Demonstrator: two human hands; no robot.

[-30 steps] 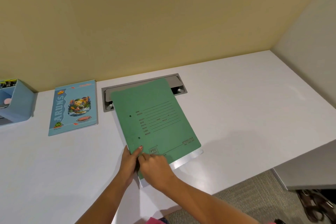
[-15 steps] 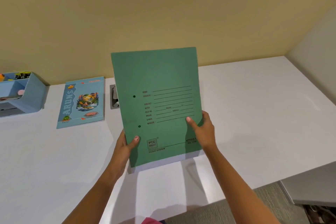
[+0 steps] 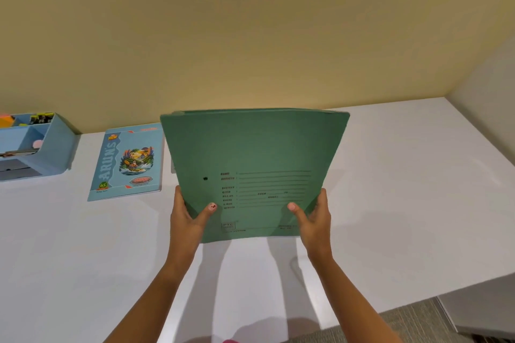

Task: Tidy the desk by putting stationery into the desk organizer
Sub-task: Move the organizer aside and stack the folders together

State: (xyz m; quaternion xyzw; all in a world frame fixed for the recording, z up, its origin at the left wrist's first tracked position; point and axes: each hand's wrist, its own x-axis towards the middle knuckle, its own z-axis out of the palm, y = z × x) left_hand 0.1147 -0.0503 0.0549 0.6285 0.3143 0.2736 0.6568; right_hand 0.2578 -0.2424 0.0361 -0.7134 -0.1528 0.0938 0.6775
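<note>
Above the white desk [image 3: 390,203], the green file folder [image 3: 250,153] is held upright, both the left hand [image 3: 186,220] and the right hand [image 3: 315,223] pinching its lower corners, thumbs in front. Far left, the blue desk organizer [image 3: 53,153] holds small items. The folder and the flat blue notebook [image 3: 128,161] seemingly remain to be filed.

Head-worn camera looks forward and down across a white desk [image 3: 390,175] toward a yellow wall [image 3: 250,36].

The single wide-angle view sits close over the desk's near edge. The left hand [image 3: 189,217] and right hand [image 3: 315,220] reach up from the bottom of the frame, holding a folder [image 3: 250,153] near the lens at centre. The organizer [image 3: 55,153] at the desk's back edge is cropped at left, and floor [image 3: 404,326] shows past the near right corner.
</note>
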